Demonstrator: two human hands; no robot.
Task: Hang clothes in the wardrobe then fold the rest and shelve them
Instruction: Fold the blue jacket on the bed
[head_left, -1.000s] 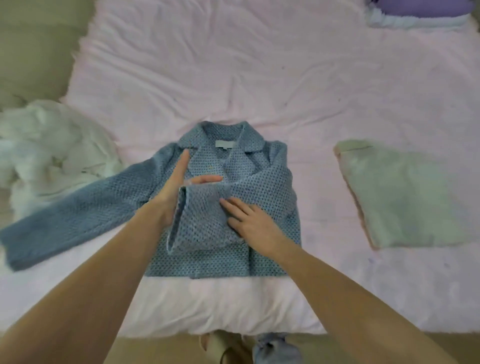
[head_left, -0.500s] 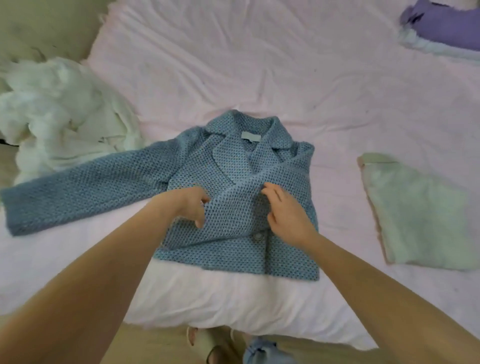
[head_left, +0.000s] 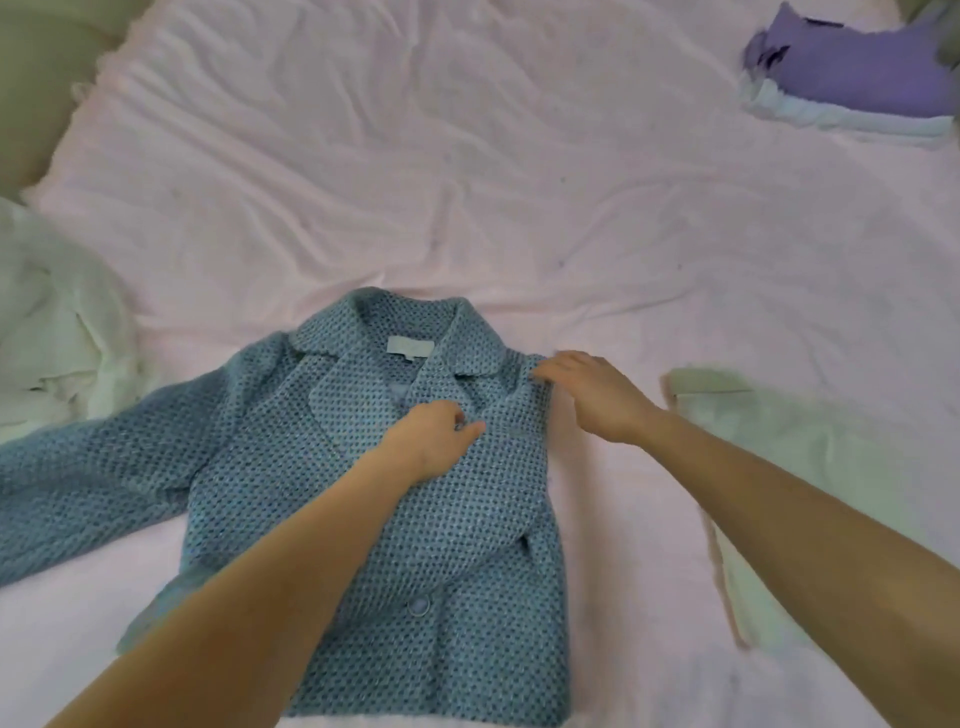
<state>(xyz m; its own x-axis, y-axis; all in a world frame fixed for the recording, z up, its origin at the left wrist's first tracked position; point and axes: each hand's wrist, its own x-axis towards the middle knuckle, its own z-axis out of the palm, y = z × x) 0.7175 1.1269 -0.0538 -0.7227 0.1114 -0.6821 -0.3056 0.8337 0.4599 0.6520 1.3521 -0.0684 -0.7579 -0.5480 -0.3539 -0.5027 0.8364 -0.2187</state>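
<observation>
On the pink bed sheet (head_left: 467, 156), a crumpled white garment (head_left: 57, 332) is lying at the far left edge. Beside it, the blue knit jacket (head_left: 467, 545) is lying face up, one sleeve stretching out toward the white heap. The left hand (head_left: 431, 441) is resting on the jacket's chest with fingers curled, pinching the fabric below the collar. The right hand (head_left: 597, 400) is touching the jacket's shoulder with relaxed fingers. A folded pale green garment (head_left: 810, 467) is lying further right, and purple folded clothes (head_left: 857, 78) are sitting in the far corner.
</observation>
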